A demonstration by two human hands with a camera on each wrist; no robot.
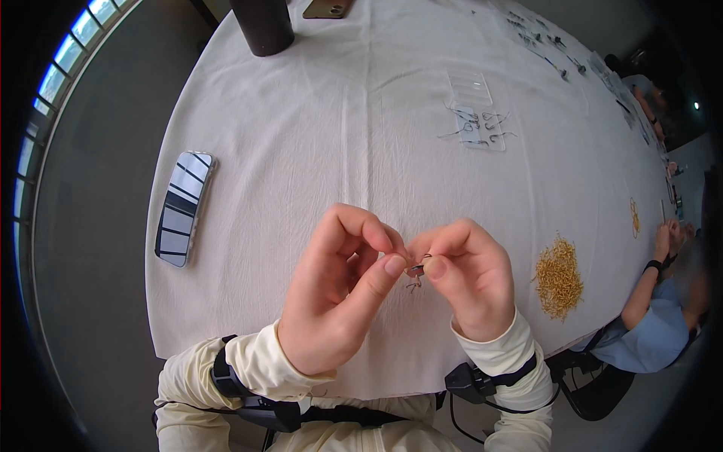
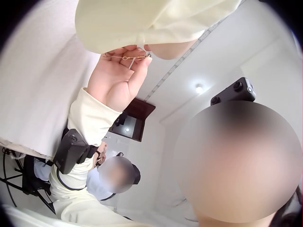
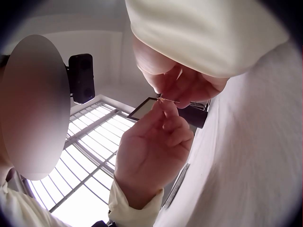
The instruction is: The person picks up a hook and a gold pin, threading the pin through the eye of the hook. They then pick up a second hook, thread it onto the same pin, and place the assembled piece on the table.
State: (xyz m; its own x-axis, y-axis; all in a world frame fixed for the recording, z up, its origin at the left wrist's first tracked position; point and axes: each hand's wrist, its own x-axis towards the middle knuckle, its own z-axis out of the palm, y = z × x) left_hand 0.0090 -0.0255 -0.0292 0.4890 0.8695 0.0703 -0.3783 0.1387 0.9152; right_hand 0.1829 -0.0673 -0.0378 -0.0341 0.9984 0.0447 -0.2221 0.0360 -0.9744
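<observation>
Both hands meet over the near middle of the table, thumbs and index fingers close together. My right hand (image 1: 474,279) pinches a small dark fishing hook (image 1: 416,270) between thumb and index fingertip. My left hand (image 1: 335,294) pinches at the hook's other side; which part lies between its fingertips I cannot tell. A small gold piece with thin strands (image 1: 415,283) hangs just below the fingertips. In the left wrist view, a gold metal piece (image 2: 137,57) with a small ring lies across the right hand's fingers. The right wrist view shows a thin gold bit (image 3: 162,100) at the left fingertips.
A pile of small gold pieces (image 1: 559,279) lies to the right. Further back sits a clear compartment case (image 1: 471,89) with several hooks. A phone (image 1: 185,209) is at the left, a dark cup (image 1: 262,26) at the back. Another person (image 1: 648,324) sits at the right.
</observation>
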